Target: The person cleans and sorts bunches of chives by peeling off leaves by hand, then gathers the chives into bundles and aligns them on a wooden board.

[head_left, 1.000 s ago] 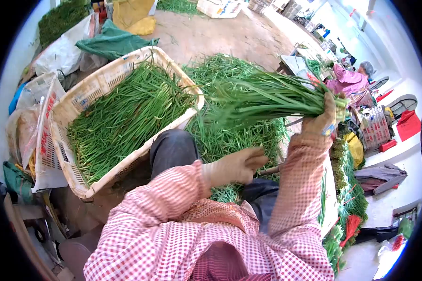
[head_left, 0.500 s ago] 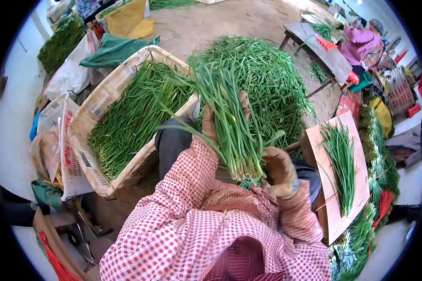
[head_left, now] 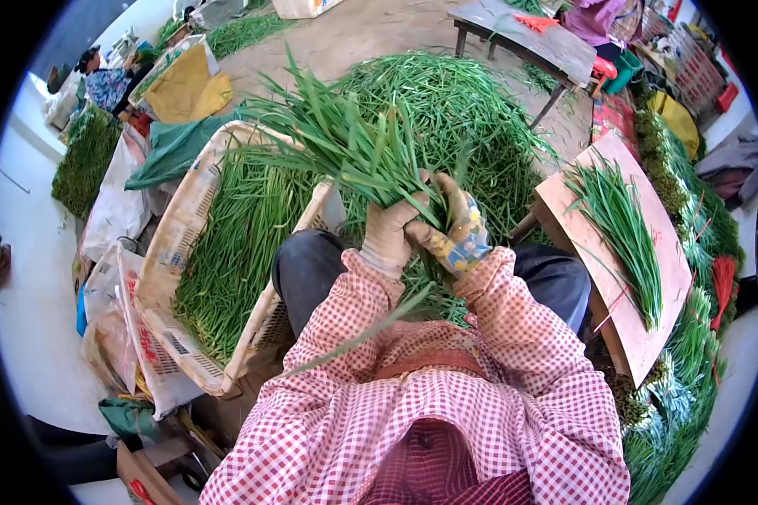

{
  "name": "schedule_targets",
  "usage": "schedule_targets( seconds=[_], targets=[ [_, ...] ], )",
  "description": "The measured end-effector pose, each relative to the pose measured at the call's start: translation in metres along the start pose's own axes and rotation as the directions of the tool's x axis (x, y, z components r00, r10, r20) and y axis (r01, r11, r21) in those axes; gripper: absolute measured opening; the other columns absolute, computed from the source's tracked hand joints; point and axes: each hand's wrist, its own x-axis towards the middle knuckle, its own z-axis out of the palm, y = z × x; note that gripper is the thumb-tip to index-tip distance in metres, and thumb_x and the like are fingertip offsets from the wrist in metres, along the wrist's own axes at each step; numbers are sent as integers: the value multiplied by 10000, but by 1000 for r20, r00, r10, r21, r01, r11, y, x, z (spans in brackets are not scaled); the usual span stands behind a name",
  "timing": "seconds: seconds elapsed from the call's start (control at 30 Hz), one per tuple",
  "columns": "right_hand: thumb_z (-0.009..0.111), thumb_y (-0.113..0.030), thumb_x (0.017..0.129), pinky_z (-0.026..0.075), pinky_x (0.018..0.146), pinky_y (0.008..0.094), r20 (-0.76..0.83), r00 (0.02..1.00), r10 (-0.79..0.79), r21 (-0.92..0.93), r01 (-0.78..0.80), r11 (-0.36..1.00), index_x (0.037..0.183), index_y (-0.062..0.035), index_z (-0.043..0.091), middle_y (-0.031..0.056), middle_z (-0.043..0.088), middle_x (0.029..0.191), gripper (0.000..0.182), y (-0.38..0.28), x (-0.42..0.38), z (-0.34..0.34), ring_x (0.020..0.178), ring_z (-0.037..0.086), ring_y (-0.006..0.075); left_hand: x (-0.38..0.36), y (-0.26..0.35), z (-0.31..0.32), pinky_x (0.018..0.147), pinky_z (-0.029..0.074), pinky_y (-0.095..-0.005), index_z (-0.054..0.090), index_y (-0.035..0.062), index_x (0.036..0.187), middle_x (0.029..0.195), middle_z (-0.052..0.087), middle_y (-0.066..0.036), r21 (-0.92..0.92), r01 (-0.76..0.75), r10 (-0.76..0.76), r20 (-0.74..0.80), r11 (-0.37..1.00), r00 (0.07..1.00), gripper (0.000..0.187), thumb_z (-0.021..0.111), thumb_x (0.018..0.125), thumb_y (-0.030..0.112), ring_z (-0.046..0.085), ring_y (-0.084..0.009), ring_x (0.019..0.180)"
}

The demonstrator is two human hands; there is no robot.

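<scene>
Both of my gloved hands are closed round a bunch of long green chives (head_left: 358, 151) in front of my chest. My left hand (head_left: 389, 236) wraps the bunch from the left. My right hand (head_left: 456, 223), in a glove with a patterned cuff, grips it from the right, touching the left. The leaf tips fan up and to the left; my hands partly hide the stem ends. One loose leaf (head_left: 366, 331) trails across my left sleeve. Beyond the hands is a large heap of chives (head_left: 488, 118). A smaller bunch (head_left: 621, 240) lies on the board (head_left: 577, 244) at my right.
A pale plastic crate (head_left: 153, 290) full of chives stands at my left knee. Bundled greens (head_left: 699, 337) with red ties (head_left: 723, 290) line the right side. A low table (head_left: 539, 46) stands ahead. Co-workers (head_left: 108, 84) appear at far left and upper right.
My right hand has moved up from the stem ends to grip the bunch beside my left hand. The bunch now leans further left. The view has shifted.
</scene>
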Motion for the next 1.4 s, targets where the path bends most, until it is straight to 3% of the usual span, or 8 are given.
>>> schedule_targets(
  seconds=[0.2,0.43,0.63,0.73,0.87,0.97,1.23,1.4],
  targets=[
    [728,-426,787,446,810,383,-118,984,136,317,-92,944,1183,-47,584,128,553,973,567,3,-14,15,911,552,265,-2,-7,-4,449,447,-275,610,-6,1011,866,641,-91,-90,72,-60,131,993,990,295,743,785,129,587,-161,635],
    [661,-250,882,443,714,262,-96,964,249,380,-195,904,1053,-22,600,18,583,865,291,10,-22,10,815,545,111,-3,-22,-23,790,544,-382,574,33,1129,1010,648,-80,-190,43,-39,26,981,999,399,723,773,133,638,-234,889],
    [623,-202,909,473,795,276,-175,931,321,880,1,475,1114,-69,532,-23,567,891,262,14,-19,21,827,548,106,-7,-9,-24,749,540,-393,625,40,1024,934,654,-93,-287,137,-164,-70,948,984,244,679,806,136,637,-231,847],
    [677,-237,870,488,794,301,38,938,345,612,-295,734,1124,-52,523,21,576,913,350,3,-17,11,839,568,139,-8,-15,-29,738,548,-387,622,33,1003,931,653,-91,-234,105,-133,-105,966,986,205,660,818,112,638,-228,836],
    [736,-221,815,485,749,269,-17,1000,-11,125,13,992,1221,7,486,78,622,1038,529,-3,-8,12,905,588,138,12,-35,-52,718,573,-370,606,11,1024,981,655,-106,127,-34,38,-23,991,999,233,670,803,47,650,-232,853],
    [714,-189,829,489,734,282,130,967,219,877,-216,430,1198,2,508,86,622,1030,465,25,-20,32,873,606,157,-1,-13,-33,672,587,-342,580,10,1083,1047,642,-122,34,69,-72,77,997,994,334,705,777,60,658,-244,838],
    [662,-184,876,485,741,295,-114,993,40,515,24,857,1184,-28,541,53,597,985,365,9,-17,-3,889,574,155,2,-1,-17,841,529,-455,563,-2,1085,1022,638,-156,-186,167,-174,-21,968,984,303,587,867,206,632,-301,913],
    [557,-176,927,492,724,278,227,972,-57,569,-85,818,1216,-28,500,74,616,969,330,-15,-1,-6,849,593,169,33,-2,-51,776,534,-451,580,30,1007,963,643,-121,145,10,-23,88,989,996,260,604,859,243,638,-292,855]
  ],
)
